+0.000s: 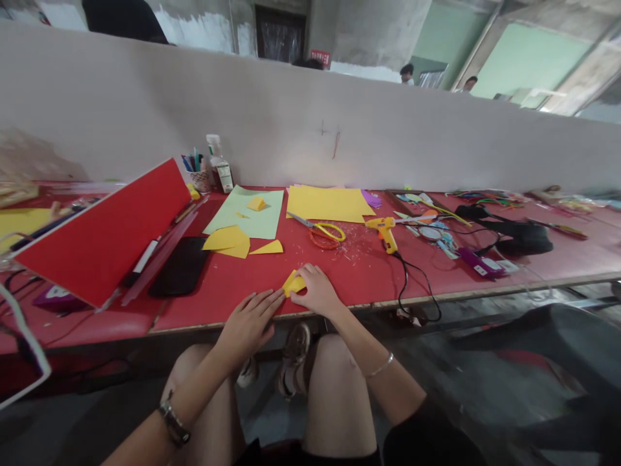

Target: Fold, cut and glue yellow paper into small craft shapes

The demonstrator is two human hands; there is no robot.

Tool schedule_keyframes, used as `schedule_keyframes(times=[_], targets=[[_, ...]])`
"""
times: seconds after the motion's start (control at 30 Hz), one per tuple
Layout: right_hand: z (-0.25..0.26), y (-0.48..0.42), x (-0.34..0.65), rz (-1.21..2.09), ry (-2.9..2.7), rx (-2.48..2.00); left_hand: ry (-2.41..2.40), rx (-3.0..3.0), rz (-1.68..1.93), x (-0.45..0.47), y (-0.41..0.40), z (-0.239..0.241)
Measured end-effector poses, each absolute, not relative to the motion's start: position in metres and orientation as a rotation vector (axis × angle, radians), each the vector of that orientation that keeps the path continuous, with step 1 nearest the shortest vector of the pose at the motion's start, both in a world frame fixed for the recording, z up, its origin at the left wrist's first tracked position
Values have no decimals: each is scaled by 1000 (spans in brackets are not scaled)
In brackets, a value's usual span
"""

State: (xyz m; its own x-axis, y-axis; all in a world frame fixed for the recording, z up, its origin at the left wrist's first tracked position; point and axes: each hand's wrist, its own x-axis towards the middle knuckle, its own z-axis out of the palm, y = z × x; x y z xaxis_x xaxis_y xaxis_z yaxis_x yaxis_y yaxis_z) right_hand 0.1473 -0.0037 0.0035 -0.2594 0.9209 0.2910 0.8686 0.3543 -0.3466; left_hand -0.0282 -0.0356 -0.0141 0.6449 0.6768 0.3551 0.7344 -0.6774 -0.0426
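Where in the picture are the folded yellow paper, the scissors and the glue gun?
folded yellow paper (293, 283), head view, on its visible face
scissors (312, 227), head view, where blades meet handles
glue gun (387, 228), head view, on its yellow body

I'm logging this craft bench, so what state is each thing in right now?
yellow paper piece: folded, lying on the table
right hand: closed on the yellow paper piece
left hand: flat, fingertips against the paper
scissors: shut, lying flat
glue gun: on its side, cord attached
red board: propped at a tilt
bottle: upright
green sheet: flat, unfolded
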Motion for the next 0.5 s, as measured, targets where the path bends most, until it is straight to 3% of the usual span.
schedule_keyframes(times=[0.5], targets=[[3,1,173,185,-2231,-1565,-1154,-2685,-506,-29,-35,-17]])
